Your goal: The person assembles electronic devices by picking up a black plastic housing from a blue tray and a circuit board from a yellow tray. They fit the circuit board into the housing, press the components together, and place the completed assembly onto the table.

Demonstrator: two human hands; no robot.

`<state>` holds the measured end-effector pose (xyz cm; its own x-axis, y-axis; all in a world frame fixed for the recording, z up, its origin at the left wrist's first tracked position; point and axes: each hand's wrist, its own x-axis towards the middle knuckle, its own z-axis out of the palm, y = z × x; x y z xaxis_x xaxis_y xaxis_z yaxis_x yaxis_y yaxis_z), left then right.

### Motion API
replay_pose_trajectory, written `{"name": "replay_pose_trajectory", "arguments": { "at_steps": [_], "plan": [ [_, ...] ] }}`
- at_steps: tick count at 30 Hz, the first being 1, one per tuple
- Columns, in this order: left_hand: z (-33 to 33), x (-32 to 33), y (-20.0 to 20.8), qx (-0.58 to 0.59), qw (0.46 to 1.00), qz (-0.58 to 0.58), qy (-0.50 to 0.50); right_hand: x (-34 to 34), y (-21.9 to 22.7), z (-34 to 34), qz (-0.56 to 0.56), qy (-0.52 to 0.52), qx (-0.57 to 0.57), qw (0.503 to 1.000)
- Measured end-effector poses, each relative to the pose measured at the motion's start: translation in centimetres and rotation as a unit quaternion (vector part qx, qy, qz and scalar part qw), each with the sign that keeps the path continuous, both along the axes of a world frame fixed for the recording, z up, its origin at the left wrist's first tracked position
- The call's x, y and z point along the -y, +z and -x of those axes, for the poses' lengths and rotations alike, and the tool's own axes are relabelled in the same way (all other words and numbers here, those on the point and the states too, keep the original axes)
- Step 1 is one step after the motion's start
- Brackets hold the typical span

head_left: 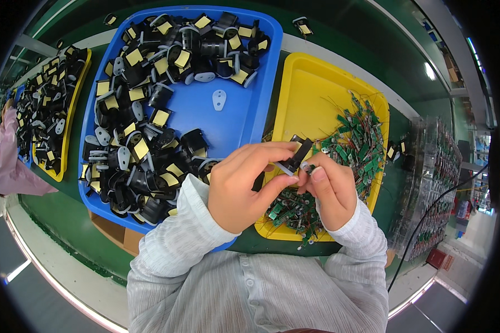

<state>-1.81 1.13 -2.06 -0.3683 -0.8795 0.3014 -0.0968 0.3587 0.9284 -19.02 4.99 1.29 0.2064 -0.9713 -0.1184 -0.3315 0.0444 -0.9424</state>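
Over the near-left part of the yellow tray (300,89), my left hand (236,186) grips a black plastic housing (302,154) between thumb and fingers. A pale grey edge of the housing shows by the thumb. My right hand (334,191) is closed in a pinch right beside it, on a small silvery and green part (308,167), mostly covered by the fingertips. The part is at the housing's near end; whether it is inside cannot be seen. Beneath and beyond the hands lie heaps of small green circuit boards (364,147) with thin wires.
A large blue tray (197,114) on the left holds many black housings (147,186) with yellow pads and grey flaps. One loose grey flap (219,100) lies on its bottom. Farther left are another filled yellow tray (85,83) and a person's pink sleeve (11,161). Clear stacked trays (425,183) stand right.
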Motion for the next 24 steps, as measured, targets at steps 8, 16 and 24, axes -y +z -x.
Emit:
{"name": "replay_pose_trajectory", "arguments": {
  "at_steps": [8,16,24],
  "plan": [
    [0.0,0.0,0.6,0.029,0.997,0.070,0.011,0.4,-0.2,-0.3,0.032,0.005,-0.027,0.999],
    [0.0,0.1,0.8,0.007,0.997,0.080,-0.001,0.6,-0.1,0.0,0.065,0.027,-0.059,0.996],
    [-0.1,0.3,0.7,-0.008,0.998,0.058,-0.032,1.0,0.1,1.3,0.107,0.120,-0.046,0.986]
  ]
}}
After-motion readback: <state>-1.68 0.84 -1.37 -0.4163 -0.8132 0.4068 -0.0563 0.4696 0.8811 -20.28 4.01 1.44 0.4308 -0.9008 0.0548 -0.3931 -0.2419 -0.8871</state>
